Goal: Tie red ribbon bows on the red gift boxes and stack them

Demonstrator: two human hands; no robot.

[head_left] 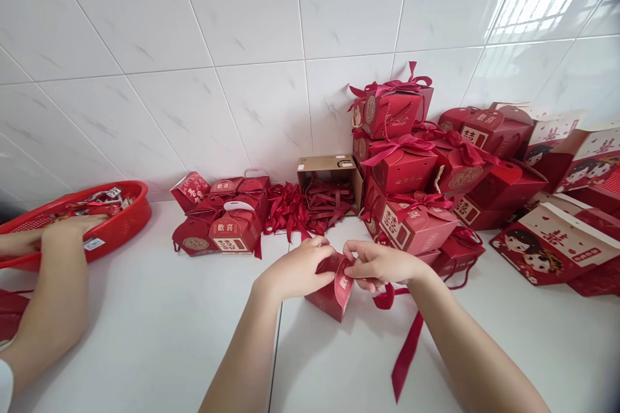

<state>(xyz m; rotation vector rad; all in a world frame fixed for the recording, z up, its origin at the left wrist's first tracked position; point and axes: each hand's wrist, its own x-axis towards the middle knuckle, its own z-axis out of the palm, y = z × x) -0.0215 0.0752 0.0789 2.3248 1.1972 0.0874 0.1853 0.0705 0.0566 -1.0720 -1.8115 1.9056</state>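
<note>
A small red gift box (325, 300) with curved top flaps stands on the white table in front of me. My left hand (303, 268) grips its left side, thumb at the top flap and fingers behind. From the right, my right hand (380, 263) pinches near the upper flap; what lies between its fingertips is too small to make out. A dark red ribbon (407, 355) trails from beneath the right hand across the table and under the wrist. The box's far side is hidden by my hands.
Finished-looking red boxes with bows (404, 164) are stacked at right, beside printed boxes (557, 242). Behind lie loose ribbons (287, 210) and an open cardboard box (306, 171). More red boxes (235, 229) sit left. A co-worker's arms (62, 284) reach into a red basket (140, 210).
</note>
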